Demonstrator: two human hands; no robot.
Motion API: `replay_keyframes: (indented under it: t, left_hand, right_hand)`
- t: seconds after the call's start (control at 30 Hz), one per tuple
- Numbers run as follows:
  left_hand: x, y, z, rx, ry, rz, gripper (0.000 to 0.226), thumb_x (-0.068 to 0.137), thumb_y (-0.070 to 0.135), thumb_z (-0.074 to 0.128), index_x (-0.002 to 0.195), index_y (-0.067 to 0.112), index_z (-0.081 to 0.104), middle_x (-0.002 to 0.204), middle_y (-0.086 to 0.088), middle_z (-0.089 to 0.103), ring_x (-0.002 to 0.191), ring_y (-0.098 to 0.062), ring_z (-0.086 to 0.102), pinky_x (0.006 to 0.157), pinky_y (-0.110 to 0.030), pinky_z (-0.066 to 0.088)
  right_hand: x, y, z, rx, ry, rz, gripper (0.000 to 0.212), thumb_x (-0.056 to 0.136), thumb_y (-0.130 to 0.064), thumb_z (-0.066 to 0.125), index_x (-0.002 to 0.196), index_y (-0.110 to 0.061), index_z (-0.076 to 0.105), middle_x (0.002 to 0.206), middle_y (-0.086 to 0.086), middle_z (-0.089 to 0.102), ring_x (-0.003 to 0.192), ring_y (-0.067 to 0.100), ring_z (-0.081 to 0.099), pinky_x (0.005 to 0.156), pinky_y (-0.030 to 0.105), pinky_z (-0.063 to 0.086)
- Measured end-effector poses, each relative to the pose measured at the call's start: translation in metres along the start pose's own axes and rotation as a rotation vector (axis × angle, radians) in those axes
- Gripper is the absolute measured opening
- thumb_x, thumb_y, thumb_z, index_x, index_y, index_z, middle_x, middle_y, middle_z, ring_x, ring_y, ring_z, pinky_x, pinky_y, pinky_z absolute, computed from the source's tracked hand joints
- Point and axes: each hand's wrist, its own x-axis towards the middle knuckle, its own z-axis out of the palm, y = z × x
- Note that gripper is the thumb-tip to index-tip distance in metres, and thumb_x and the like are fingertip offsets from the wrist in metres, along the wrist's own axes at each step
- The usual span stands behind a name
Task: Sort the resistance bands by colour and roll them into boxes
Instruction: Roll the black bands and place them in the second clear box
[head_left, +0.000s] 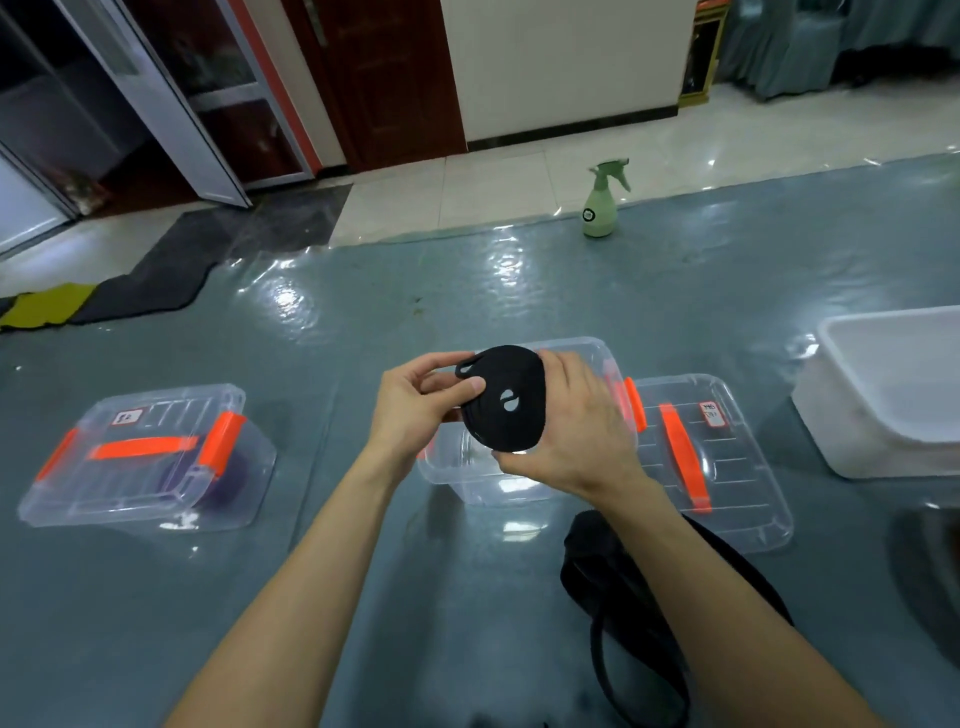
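Head view shows the person holding a black band (506, 400), rolled into a flat coil, with both hands in the air. The left hand (421, 410) pinches the left edge of the coil, with the thumb on the front face and the fingers behind. The right hand (576, 436) has its fingers curled round the right and lower edge.

Directly below the coil stands an open box (467, 480) of clear plastic with an orange latch on its right side. Its lid (727, 467), with an orange handle and a small label, lies flat just beside it on the right. Under the right forearm some loose black bands (618, 597) lie on the grey-blue mat (363, 338).

Well apart on the left stands a closed box (145, 457) with orange latches, and a purple band (234, 480) is visible through its wall. On the right edge stands a white tub (883, 405). Far behind, at the border of the mat, a green spray bottle (600, 202) stands upright.
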Motion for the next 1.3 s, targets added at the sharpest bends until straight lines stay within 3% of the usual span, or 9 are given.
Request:
replay_keyframes:
  t: [0.17, 0.23, 0.47, 0.6, 0.73, 0.9, 1.1, 1.2, 1.3]
  left_hand:
    - [0.027, -0.028, 0.006, 0.069, -0.047, -0.102, 0.043, 0.091, -0.002, 0.083, 0.131, 0.013, 0.076, 0.118, -0.017, 0.078, 0.095, -0.023, 0.079, 0.085, -0.036, 0.067]
    - [0.038, -0.041, 0.007, 0.130, -0.070, -0.172, 0.047, 0.094, -0.006, 0.079, 0.136, 0.014, 0.072, 0.123, -0.020, 0.073, 0.096, -0.026, 0.075, 0.092, -0.042, 0.066]
    - [0.071, -0.088, 0.020, 0.333, -0.093, -0.396, 0.055, 0.091, -0.013, 0.077, 0.139, 0.010, 0.066, 0.103, -0.021, 0.069, 0.093, -0.032, 0.071, 0.096, -0.057, 0.064]
    - [0.085, -0.111, 0.032, 0.553, -0.121, -0.444, 0.053, 0.089, -0.006, 0.082, 0.136, 0.014, 0.066, 0.116, -0.024, 0.076, 0.094, -0.035, 0.074, 0.092, -0.053, 0.065]
    - [0.094, -0.127, 0.037, 0.656, -0.123, -0.503, 0.056, 0.085, -0.003, 0.087, 0.135, 0.015, 0.069, 0.121, -0.018, 0.077, 0.097, -0.031, 0.075, 0.088, -0.036, 0.063]
    - [0.106, -0.136, 0.039, 0.794, -0.101, -0.491, 0.059, 0.078, 0.005, 0.095, 0.133, 0.018, 0.075, 0.134, -0.006, 0.075, 0.121, -0.021, 0.071, 0.086, -0.021, 0.047]
    - [0.113, -0.147, 0.044, 0.918, -0.158, -0.472, 0.055, 0.071, 0.002, 0.097, 0.122, 0.015, 0.080, 0.110, -0.008, 0.080, 0.091, -0.014, 0.066, 0.076, -0.024, 0.049]
    - [0.114, -0.145, 0.046, 1.020, -0.186, -0.438, 0.047, 0.071, 0.007, 0.097, 0.114, 0.015, 0.081, 0.103, -0.010, 0.082, 0.097, -0.025, 0.077, 0.084, -0.035, 0.062]
    - [0.114, -0.141, 0.048, 1.176, -0.198, -0.390, 0.040, 0.072, 0.015, 0.096, 0.108, 0.018, 0.079, 0.102, -0.008, 0.081, 0.101, -0.033, 0.076, 0.086, -0.039, 0.063]
  right_hand:
    - [0.021, 0.020, 0.014, -0.139, -0.162, 0.048, 0.095, 0.049, -0.071, 0.075, 0.126, -0.020, 0.054, 0.110, -0.004, 0.050, 0.099, 0.021, 0.054, 0.082, 0.036, 0.050]
    - [0.028, 0.029, 0.022, -0.187, -0.252, 0.084, 0.095, 0.047, -0.072, 0.077, 0.123, -0.019, 0.052, 0.110, -0.002, 0.047, 0.096, 0.022, 0.055, 0.077, 0.034, 0.048]
    - [0.048, 0.044, 0.050, -0.287, -0.594, 0.168, 0.100, 0.049, -0.070, 0.085, 0.122, -0.012, 0.049, 0.111, 0.001, 0.040, 0.084, 0.024, 0.055, 0.067, 0.035, 0.047]
    - [0.056, 0.051, 0.067, -0.354, -0.732, 0.172, 0.104, 0.054, -0.065, 0.090, 0.130, -0.008, 0.050, 0.123, 0.007, 0.046, 0.096, 0.031, 0.068, 0.073, 0.038, 0.056]
    - [0.058, 0.058, 0.086, -0.404, -0.827, 0.182, 0.105, 0.060, -0.063, 0.090, 0.137, -0.006, 0.048, 0.132, 0.010, 0.044, 0.105, 0.032, 0.067, 0.085, 0.042, 0.063]
    - [0.060, 0.067, 0.110, -0.414, -0.874, 0.193, 0.099, 0.063, -0.060, 0.088, 0.137, -0.005, 0.052, 0.129, 0.014, 0.046, 0.110, 0.032, 0.064, 0.083, 0.038, 0.056]
    - [0.061, 0.075, 0.125, -0.444, -0.941, 0.213, 0.096, 0.072, -0.058, 0.087, 0.140, -0.002, 0.052, 0.129, 0.016, 0.042, 0.111, 0.034, 0.064, 0.089, 0.042, 0.060]
    - [0.063, 0.073, 0.124, -0.488, -0.995, 0.190, 0.106, 0.063, -0.060, 0.096, 0.140, -0.002, 0.053, 0.130, 0.017, 0.043, 0.112, 0.034, 0.064, 0.090, 0.044, 0.060]
    - [0.065, 0.070, 0.121, -0.521, -1.028, 0.177, 0.117, 0.060, -0.063, 0.098, 0.145, -0.001, 0.048, 0.134, 0.017, 0.042, 0.117, 0.034, 0.063, 0.095, 0.045, 0.061]
